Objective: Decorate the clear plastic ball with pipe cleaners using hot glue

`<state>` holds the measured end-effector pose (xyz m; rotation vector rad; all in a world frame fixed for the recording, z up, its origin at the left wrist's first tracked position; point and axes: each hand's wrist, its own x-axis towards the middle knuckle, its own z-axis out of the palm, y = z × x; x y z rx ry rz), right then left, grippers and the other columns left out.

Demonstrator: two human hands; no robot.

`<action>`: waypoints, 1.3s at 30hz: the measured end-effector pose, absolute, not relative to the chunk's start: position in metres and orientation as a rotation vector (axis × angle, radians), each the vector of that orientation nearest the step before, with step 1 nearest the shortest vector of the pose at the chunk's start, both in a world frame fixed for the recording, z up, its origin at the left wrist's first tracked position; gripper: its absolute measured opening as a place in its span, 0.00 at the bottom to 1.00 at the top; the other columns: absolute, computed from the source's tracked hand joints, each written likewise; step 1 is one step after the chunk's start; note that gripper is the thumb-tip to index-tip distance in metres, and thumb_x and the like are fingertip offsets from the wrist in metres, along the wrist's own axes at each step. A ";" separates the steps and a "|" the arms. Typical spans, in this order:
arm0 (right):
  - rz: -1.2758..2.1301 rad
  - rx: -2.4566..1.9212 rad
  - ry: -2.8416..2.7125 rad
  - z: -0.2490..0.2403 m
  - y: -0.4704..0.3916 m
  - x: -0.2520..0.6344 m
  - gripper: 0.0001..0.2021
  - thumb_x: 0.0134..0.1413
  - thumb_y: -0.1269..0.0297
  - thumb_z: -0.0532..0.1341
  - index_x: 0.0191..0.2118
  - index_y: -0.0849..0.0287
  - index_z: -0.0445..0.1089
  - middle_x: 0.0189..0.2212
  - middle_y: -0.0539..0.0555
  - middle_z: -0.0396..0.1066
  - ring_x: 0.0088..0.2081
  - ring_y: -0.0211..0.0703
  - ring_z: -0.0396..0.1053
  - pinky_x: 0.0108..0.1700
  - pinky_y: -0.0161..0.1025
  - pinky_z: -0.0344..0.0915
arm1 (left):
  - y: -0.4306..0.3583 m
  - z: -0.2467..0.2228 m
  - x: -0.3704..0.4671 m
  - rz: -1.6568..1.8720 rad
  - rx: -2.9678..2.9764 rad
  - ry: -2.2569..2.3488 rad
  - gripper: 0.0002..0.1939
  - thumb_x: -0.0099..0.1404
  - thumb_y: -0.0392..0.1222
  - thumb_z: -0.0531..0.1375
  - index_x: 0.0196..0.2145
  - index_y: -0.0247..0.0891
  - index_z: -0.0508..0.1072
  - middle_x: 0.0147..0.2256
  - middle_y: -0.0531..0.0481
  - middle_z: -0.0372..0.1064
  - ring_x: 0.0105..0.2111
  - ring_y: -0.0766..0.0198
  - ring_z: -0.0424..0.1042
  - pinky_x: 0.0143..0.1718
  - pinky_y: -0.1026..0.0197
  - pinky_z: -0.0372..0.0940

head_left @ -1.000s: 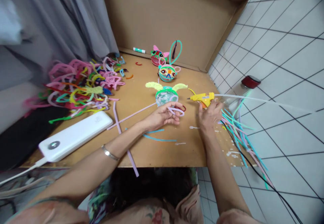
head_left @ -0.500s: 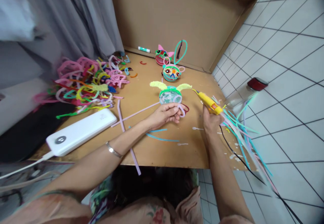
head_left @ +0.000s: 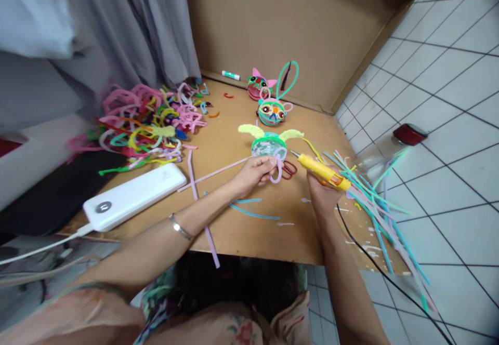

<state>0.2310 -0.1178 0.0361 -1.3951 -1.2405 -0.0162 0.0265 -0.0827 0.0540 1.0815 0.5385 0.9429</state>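
My left hand (head_left: 255, 172) pinches a lilac pipe cleaner (head_left: 279, 171) bent into loops, held up over the table. Closed around a yellow glue gun (head_left: 323, 171), my right hand (head_left: 325, 193) points its nozzle left, close to the loops but apart from them. Just behind my left hand sits a clear round ball (head_left: 265, 147) with a green band and two pale yellow fuzzy ears. Red-handled scissors (head_left: 289, 170) lie beside the loops, their blades hidden. Blue pipe cleaners (head_left: 255, 214) and a long lilac one (head_left: 202, 215) lie near my left forearm.
Two decorated face balls (head_left: 272, 112) stand behind. A tangled pipe-cleaner heap (head_left: 148, 121) and a white power bank (head_left: 134, 197) are at left. Straight pipe cleaners (head_left: 374, 204), the gun's black cord (head_left: 374, 259) and a red-lidded jar (head_left: 409, 134) are at right. Cardboard (head_left: 288, 23) rises behind.
The glue gun has moved left and down, its nozzle now nearer the lilac loops. My left hand still holds the pipe cleaner, its loops turned slightly. The whole view has shifted a little.
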 end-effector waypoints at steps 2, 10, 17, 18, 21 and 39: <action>-0.009 -1.407 -1.228 0.039 -0.121 0.225 0.13 0.45 0.55 0.67 0.29 0.56 0.66 0.25 0.48 0.68 0.30 0.43 0.69 0.38 0.44 0.72 | -0.084 0.056 0.027 0.932 1.085 0.548 0.27 0.52 0.62 0.69 0.32 0.33 0.72 0.21 0.59 0.56 0.17 0.77 0.46 0.18 0.68 0.38; 0.065 -1.404 -1.260 0.050 -0.123 0.211 0.14 0.42 0.52 0.66 0.25 0.55 0.64 0.22 0.47 0.68 0.25 0.39 0.64 0.30 0.39 0.67 | -0.085 0.051 0.031 1.059 1.180 0.637 0.21 0.47 0.40 0.70 0.23 0.38 0.58 0.18 0.61 0.54 0.19 0.75 0.52 0.22 0.68 0.45; 0.128 -1.340 -1.303 0.044 -0.123 0.211 0.10 0.41 0.57 0.66 0.27 0.56 0.67 0.22 0.47 0.69 0.26 0.39 0.66 0.31 0.39 0.68 | -0.084 0.052 0.032 0.884 1.078 0.529 0.12 0.54 0.41 0.63 0.35 0.35 0.68 0.28 0.53 0.69 0.19 0.73 0.59 0.16 0.69 0.47; 0.134 -1.338 -1.304 0.043 -0.123 0.211 0.10 0.41 0.58 0.66 0.28 0.56 0.67 0.22 0.47 0.69 0.25 0.39 0.66 0.31 0.39 0.68 | -0.084 0.052 0.031 0.870 1.101 0.507 0.13 0.56 0.45 0.64 0.36 0.35 0.68 0.29 0.52 0.70 0.19 0.73 0.60 0.16 0.69 0.48; 0.164 -1.346 -1.305 0.042 -0.123 0.212 0.09 0.40 0.60 0.65 0.28 0.56 0.67 0.22 0.47 0.70 0.25 0.38 0.66 0.30 0.37 0.68 | -0.084 0.051 0.030 0.843 1.194 0.447 0.22 0.57 0.57 0.66 0.33 0.33 0.71 0.27 0.51 0.71 0.19 0.73 0.58 0.17 0.68 0.48; 0.146 -1.362 -1.209 0.048 -0.122 0.209 0.10 0.37 0.59 0.64 0.25 0.55 0.64 0.21 0.45 0.67 0.24 0.36 0.63 0.28 0.36 0.66 | -0.084 0.053 0.027 0.886 1.249 0.380 0.27 0.54 0.63 0.69 0.26 0.33 0.72 0.27 0.50 0.69 0.24 0.73 0.63 0.26 0.67 0.59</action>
